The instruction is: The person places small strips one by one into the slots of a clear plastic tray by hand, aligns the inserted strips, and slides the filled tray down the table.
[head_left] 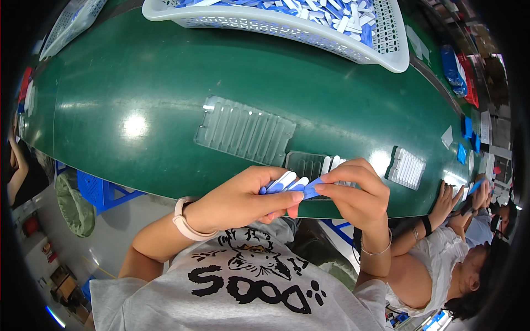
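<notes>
Blue-and-white sticks [286, 181], slim and round-ended, are bunched between the person's left hand [248, 196] and right hand [356, 190], at the near edge of a green table [138, 83]. The table is the largest thing here, its glossy top running from the far left to the right and catching patches of light. On the right a co-worker [441, 265] in a white top sits at the near edge with one arm reaching onto it. A white perforated basket [281, 25] stands on the far side, heaped with loose blue and white pieces [337, 16]; part of a second basket [74, 25] shows at the far left. Beside the table on the left is a blue stool [94, 190]. The big clear tray [245, 132], with parallel grooves, lies at the middle of the table. Just to its right and nearer is another clear tray [302, 161], partly hidden by the right hand, with white sticks [331, 162] in its slots. Further right lies a ribbed, pale tray [407, 168]. The left hand is closed around the bunch, thumb laid over it. The right thumb and forefinger pinch a blue piece [312, 188] at the bunch's right end.
</notes>
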Demonstrator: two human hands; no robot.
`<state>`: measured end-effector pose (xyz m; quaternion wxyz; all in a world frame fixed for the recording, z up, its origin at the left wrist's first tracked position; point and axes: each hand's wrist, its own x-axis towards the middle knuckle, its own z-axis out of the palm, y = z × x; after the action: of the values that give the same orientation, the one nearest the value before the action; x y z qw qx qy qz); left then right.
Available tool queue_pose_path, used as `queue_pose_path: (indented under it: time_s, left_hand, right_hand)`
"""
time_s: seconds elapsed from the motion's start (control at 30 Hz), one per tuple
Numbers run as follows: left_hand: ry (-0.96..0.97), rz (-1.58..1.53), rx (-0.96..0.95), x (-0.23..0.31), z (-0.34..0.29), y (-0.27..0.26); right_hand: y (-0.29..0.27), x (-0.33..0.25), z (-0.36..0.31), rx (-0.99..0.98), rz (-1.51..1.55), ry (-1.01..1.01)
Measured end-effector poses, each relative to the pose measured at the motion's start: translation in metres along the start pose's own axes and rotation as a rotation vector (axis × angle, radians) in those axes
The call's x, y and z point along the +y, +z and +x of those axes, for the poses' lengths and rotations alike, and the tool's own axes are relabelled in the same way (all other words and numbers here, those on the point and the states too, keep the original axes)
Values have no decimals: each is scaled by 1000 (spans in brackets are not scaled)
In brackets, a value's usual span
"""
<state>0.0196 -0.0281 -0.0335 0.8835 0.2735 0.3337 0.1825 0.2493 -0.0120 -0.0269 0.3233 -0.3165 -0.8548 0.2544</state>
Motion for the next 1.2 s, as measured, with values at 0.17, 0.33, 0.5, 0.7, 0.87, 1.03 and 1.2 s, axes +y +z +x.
queue_pose_path:
  time_s: [0.17,0.33,0.5,0.7,0.87,1.03,1.2]
  left_hand:
    - [48,80,75,1,-1,4]
    - [9,23,78,2,-2,2]
    - [182,338,296,-1,-9,2]
    - [183,310,324,-3,-13,2]
    - [191,335,318,-5,-11,1]
    - [200,276,309,-3,-9,0]
    - [71,-48,144,3,-8,-8]
  right_hand:
    - [-1,0,-3,46,172,80]
    - [-10,1,-7,154,503,292]
    - [-17,-5,12,-179,224,496]
    - [-7,-1,26,-266,-45,414]
    - [-3,-11,24,-206,-59,370]
    - [8,-12,13,-125,241,265]
    - [11,-13,10,-53,359,193]
